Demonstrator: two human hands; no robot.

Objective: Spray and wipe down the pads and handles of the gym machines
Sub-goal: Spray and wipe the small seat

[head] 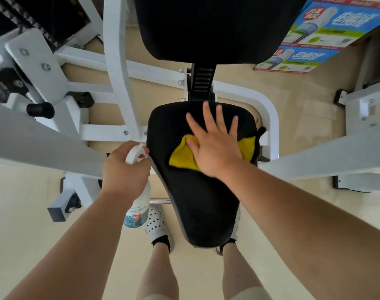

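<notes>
The right hand [215, 146] lies flat with its fingers spread wide, pressing a yellow cloth [184, 155] down on the black seat pad [197, 202]. It is not gripping; the palm just pushes on the cloth. The cloth sits on the far half of the seat pad, and its corners stick out on both sides of the hand, one near the pad's right edge.

The left hand [125, 169] is wrapped tight around the neck of a white spray bottle [137, 211]. The bottle hangs just beside the left edge of the seat pad, above the floor [33, 213]. Its white nozzle [136, 152] points toward the pad, very near it. A blue label shows low on the bottle.

Past the seat pad stands the black back pad [206, 29], joined by a black ribbed post [203, 82]. White metal bars [120, 68] of the gym machine run all around. A blue and green box [327, 33] sits at the far right. White shoes with holes [155, 221] stand on the floor under the near end of the seat pad.
</notes>
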